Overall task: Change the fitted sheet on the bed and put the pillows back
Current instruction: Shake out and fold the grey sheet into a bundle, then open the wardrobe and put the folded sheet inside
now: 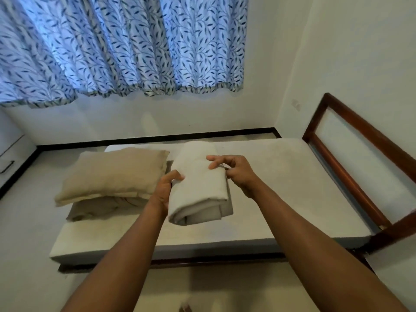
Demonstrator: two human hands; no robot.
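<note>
- Head view, left hand (165, 190): it grasps the left edge of the folded sheet (200, 190), thumb lying on top of the cloth and the other fingers tucked under the side, out of sight.
- Right hand (235, 173): its fingers are curled over the far right edge of the same sheet, and the thumb and fingertips pinch a fold of the cloth there. The index finger reaches furthest across the top layer.
- The folded sheet is an off-white, thick bundle of several layers, its open ends facing the person. It sits between the two hands over the middle of the mattress (283, 190); I cannot tell whether its underside rests on the mattress or is lifted clear.
- The mattress is pale and has no sheet on it. It lies on a dark wooden bed frame (202, 260), whose edge shows below the near side.
- Just left of the sheet, two pillows are stacked on the mattress: the upper pillow (114, 174), plain beige, lies on the lower pillow (94, 209), of which only the near edge shows. The upper pillow's right end is near the sheet.
- At the right end of the bed stands a brown wooden headboard (351, 152), a frame around a pale panel, against the white wall.
- Above the far side of the bed hangs a blue-white curtain (126, 46) printed with dark leaves, its hem ending above a black skirting board (157, 138).
</note>
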